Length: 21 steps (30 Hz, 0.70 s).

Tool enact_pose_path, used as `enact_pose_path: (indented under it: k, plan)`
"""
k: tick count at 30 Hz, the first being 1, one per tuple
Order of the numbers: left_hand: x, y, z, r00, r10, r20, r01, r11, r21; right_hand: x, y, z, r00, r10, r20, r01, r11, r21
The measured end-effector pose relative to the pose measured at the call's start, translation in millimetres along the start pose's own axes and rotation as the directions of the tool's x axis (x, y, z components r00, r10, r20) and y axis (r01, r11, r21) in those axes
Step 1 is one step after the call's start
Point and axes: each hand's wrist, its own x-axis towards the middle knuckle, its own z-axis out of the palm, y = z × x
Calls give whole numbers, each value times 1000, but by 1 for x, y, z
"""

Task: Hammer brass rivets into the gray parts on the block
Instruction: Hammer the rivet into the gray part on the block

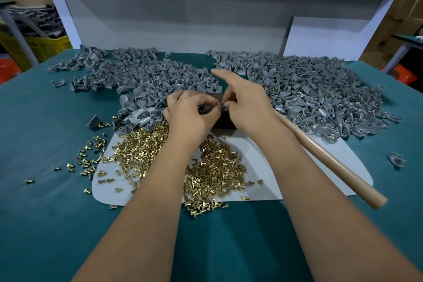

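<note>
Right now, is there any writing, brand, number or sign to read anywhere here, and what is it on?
None can be read.
Hammer handle: bare wood, no mark.
Gray parts and brass rivets: too small to show any stamp.
Yellow crate and cardboard boxes: no legible print.

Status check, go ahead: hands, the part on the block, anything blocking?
Left hand and right hand pinching a small gray part over the dark block. Hammer handle under right forearm. Nothing blocking.
</note>
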Motion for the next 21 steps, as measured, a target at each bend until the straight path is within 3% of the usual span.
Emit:
enact_pose_path:
  k: [7, 14, 18, 21]
  plan:
    - [0, -1, 3, 999, 0, -35, 2, 999, 47, 3, -5, 5, 999, -38, 32, 42, 992, -120]
    - [0, -2, 1, 1000, 5, -4, -5, 1000, 29, -10, 3, 5, 999, -41, -10, 40, 997, -60]
    - [0, -1, 0, 1000, 4, 0, -4, 1000, 13, -8, 6, -5, 993, 45, -110, -43, 999, 20]
    - [0, 0, 0, 1000, 15, -1, -15, 1000, 13, -7, 6, -8, 993, 80, -86, -82, 996, -20]
